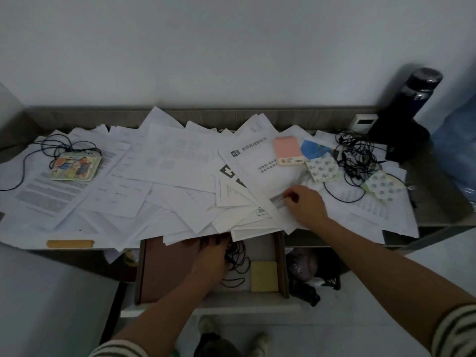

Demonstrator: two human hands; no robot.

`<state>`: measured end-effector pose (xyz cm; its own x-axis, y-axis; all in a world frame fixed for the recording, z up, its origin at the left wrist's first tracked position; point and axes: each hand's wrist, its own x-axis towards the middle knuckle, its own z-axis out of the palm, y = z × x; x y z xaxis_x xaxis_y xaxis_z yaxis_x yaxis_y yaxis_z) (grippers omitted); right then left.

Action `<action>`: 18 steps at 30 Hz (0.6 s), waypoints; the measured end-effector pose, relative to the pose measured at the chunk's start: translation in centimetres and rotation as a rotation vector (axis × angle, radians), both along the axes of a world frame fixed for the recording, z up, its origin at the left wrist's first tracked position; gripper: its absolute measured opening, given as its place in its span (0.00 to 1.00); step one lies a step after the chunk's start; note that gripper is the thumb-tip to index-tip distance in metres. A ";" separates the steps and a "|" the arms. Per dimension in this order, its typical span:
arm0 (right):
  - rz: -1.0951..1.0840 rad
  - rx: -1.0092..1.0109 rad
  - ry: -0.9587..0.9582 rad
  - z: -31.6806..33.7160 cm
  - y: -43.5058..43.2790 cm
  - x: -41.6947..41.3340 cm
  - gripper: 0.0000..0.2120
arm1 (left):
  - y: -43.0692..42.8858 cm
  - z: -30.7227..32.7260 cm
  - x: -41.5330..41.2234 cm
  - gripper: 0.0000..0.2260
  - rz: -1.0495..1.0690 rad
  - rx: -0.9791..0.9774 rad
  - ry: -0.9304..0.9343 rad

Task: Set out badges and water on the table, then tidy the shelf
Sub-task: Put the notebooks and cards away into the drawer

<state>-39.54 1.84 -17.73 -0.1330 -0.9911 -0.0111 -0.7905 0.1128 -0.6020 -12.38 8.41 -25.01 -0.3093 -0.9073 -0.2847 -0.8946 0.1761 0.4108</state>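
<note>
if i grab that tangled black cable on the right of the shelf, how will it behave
The tangled black cable will probably be floppy and light, coming up as one clump since its loops cross. One loop trails onto the loose papers, so it may drag a sheet. It also lies against the patterned packets, which could shift.

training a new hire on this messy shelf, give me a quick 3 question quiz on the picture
1. True or false: the drawer under the papers is pulled open.
2. Which hand reaches into the drawer? A) left hand B) right hand
3. Fill in: the pink notepad lies to the ___ of the dark bottle.

Key
1. True; a yellow sticky pad and a black cable show inside it.
2. A; the right hand pinches at the papers on top.
3. Left.
</note>
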 end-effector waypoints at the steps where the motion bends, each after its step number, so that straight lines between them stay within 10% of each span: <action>1: 0.015 0.009 -0.012 0.0 0.0 -0.1 0.06 | -0.4 0.1 -0.1 0.29 -0.015 -0.011 0.010; 11: -0.040 0.066 -0.232 2.6 -1.7 -1.8 0.04 | -2.0 5.7 -0.4 0.16 -0.288 0.074 -0.095; 18: -0.324 -0.063 0.046 4.5 -5.6 -6.2 0.16 | -7.0 14.3 -2.5 0.14 -0.334 0.143 0.123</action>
<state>-45.75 -3.72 -13.27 -0.4406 -0.8956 0.0623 -0.7462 0.3268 -0.5799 -14.85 1.40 -10.74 -0.6207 -0.7046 -0.3439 -0.7404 0.3823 0.5529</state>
